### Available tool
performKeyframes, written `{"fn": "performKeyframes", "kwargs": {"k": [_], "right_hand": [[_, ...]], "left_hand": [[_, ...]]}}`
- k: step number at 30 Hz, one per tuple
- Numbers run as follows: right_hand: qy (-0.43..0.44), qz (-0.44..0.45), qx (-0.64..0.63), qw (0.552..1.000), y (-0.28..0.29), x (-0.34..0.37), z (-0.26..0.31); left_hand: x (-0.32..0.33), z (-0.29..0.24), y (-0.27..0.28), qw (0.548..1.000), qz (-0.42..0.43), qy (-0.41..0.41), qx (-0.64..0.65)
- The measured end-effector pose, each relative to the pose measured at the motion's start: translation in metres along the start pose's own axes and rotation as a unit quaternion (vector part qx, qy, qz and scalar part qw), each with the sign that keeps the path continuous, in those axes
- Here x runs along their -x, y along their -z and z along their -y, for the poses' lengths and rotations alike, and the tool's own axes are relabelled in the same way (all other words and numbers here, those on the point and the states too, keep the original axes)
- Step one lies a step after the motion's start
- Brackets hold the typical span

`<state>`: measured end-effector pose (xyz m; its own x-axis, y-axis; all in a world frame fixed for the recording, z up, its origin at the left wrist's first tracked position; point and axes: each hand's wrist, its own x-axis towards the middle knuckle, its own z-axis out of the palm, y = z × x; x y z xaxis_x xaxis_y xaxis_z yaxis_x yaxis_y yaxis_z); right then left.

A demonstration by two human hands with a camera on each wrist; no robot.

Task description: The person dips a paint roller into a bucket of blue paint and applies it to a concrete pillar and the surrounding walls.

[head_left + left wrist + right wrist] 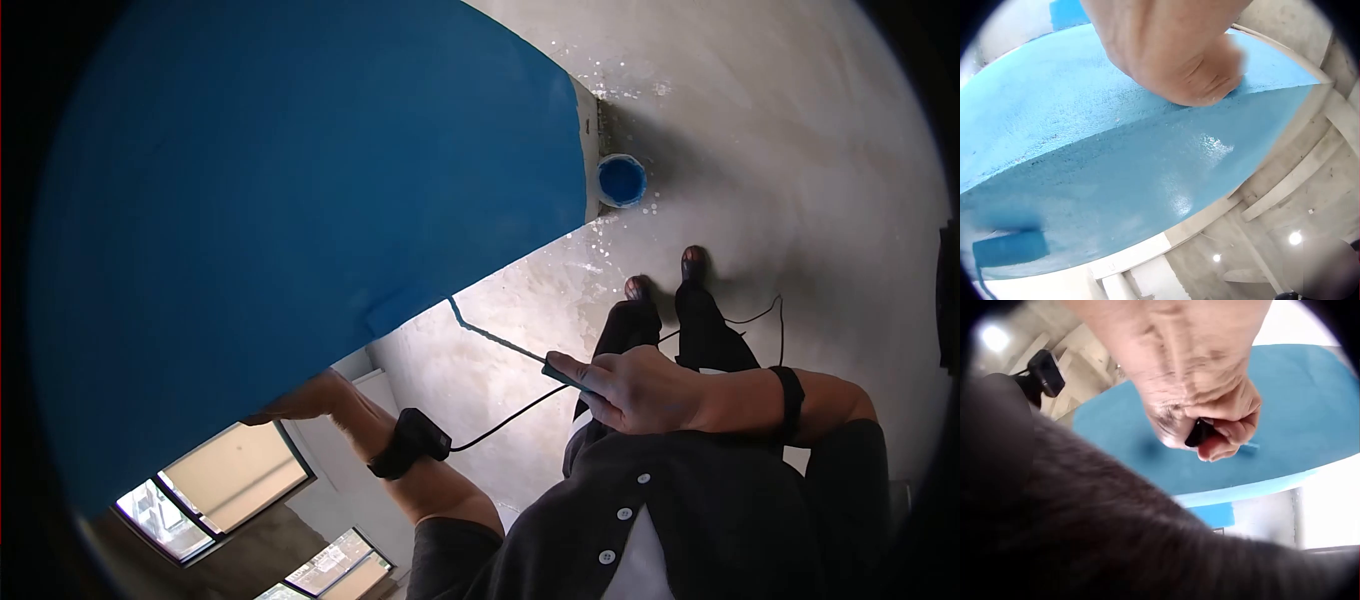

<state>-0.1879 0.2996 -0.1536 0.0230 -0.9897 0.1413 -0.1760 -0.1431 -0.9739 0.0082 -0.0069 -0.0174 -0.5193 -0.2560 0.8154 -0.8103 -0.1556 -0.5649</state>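
My right hand (640, 390) grips the handle (1200, 432) of a paint roller, its thumb laid along the handle in the head view. The roller's bent, blue-smeared rod (495, 338) runs up to the roller head (1011, 249), which lies against the blue-painted wall (300, 180) near its edge. My left hand (300, 398) rests at another part of the wall's edge, fingers reaching along it. In the left wrist view that hand (1179, 56) overlaps the painted corner, its fingertips mostly hidden.
A bucket of blue paint (622, 180) stands on the floor against the wall's unpainted base (590, 150). White paint spots dot the concrete floor (780, 130). A black cable (515, 415) hangs from the left wrist camera across my body. Windows (235, 475) are at lower left.
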Motion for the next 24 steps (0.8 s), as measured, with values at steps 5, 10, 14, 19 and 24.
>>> {"fn": "performKeyframes", "kwargs": {"k": [5,10,14,19,24], "right_hand": [[-0.025,-0.019,0.119,0.992,-0.011,-0.025,0.000],[0.032,-0.209,0.227,0.951,0.026,-0.098,0.005],[0.025,-0.160,0.210,0.964,0.017,-0.074,-0.009],[0.002,0.029,0.251,0.967,-0.026,0.002,-0.066],[0.008,-0.186,0.191,0.964,0.000,-0.064,-0.045]], "left_hand": [[0.002,0.000,0.001,0.967,-0.013,0.124,0.223],[0.005,0.010,-0.002,0.988,-0.023,0.024,0.152],[0.011,0.009,-0.007,0.998,0.009,-0.035,-0.042],[0.011,0.006,-0.001,0.999,-0.013,-0.029,-0.023],[0.012,0.002,-0.003,0.995,-0.038,0.032,0.086]]}}
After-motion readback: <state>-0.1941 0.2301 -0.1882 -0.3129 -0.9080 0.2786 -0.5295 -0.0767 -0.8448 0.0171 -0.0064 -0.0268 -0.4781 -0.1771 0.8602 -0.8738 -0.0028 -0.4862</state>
